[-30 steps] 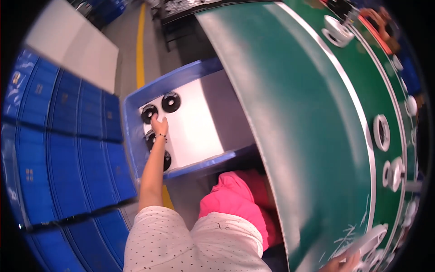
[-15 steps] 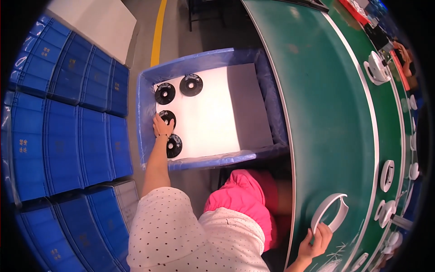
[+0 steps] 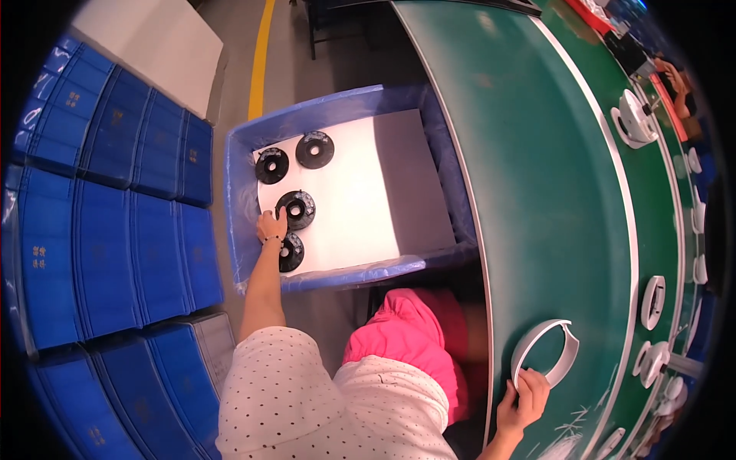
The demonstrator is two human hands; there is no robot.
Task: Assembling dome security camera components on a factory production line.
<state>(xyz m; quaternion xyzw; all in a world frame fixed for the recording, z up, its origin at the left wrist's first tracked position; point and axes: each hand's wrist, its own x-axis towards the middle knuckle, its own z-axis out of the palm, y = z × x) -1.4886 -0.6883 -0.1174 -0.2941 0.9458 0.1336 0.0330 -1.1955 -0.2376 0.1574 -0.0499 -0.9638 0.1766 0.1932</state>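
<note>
My left hand [image 3: 270, 226] reaches down into a blue bin [image 3: 239, 222] lined with a white sheet [image 3: 349, 207]. Its fingers grip the edge of a black round disc [image 3: 297, 208] lying on the sheet. Another black disc [image 3: 291, 251] lies just below the wrist, and two more black discs [image 3: 271, 165] [image 3: 315, 149] sit at the far end. My right hand [image 3: 523, 400] is on the green conveyor belt [image 3: 537, 192], fingers closed on the lower rim of a white open ring part [image 3: 543, 350].
Stacked blue crates [image 3: 107, 199] stand left of the bin. A grey sheet [image 3: 414, 184] covers the bin's right side. Several white ring parts [image 3: 653, 300] ride the belt to the right. Another person's hands [image 3: 675, 77] work at the far right. A yellow floor line [image 3: 263, 46] runs above.
My left hand stays at the disc in the bin. My right hand has drawn the white ring part lower on the belt; the view shifted slightly.
</note>
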